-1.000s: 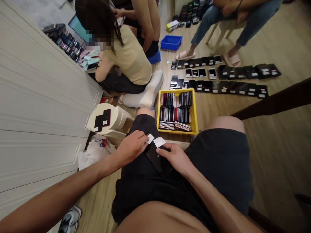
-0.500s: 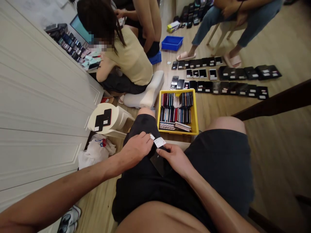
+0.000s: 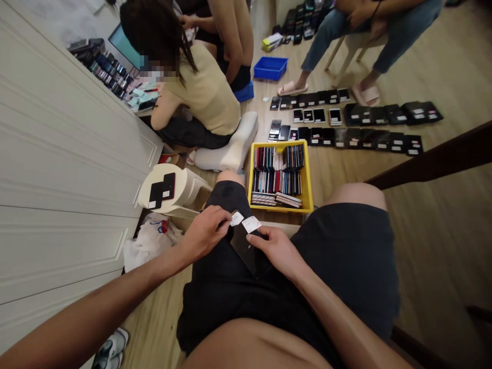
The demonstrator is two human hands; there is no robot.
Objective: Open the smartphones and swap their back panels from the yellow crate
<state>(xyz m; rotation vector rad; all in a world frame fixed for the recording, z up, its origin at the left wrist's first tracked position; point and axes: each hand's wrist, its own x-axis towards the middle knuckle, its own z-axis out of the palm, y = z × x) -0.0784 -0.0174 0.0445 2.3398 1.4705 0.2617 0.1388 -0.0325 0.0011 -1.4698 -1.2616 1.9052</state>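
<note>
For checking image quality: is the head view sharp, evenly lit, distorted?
Head view: light soft and even, no hard shadows; left hand with label, right hand with phone are sharp; wide lens bends the cabinet lines and stretches the corners.

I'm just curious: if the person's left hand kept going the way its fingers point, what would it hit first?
The left hand, pinching a small white label, points right across the lap. Next in line is probably the second white label on the dark phone in the right hand; depth is unclear.
</note>
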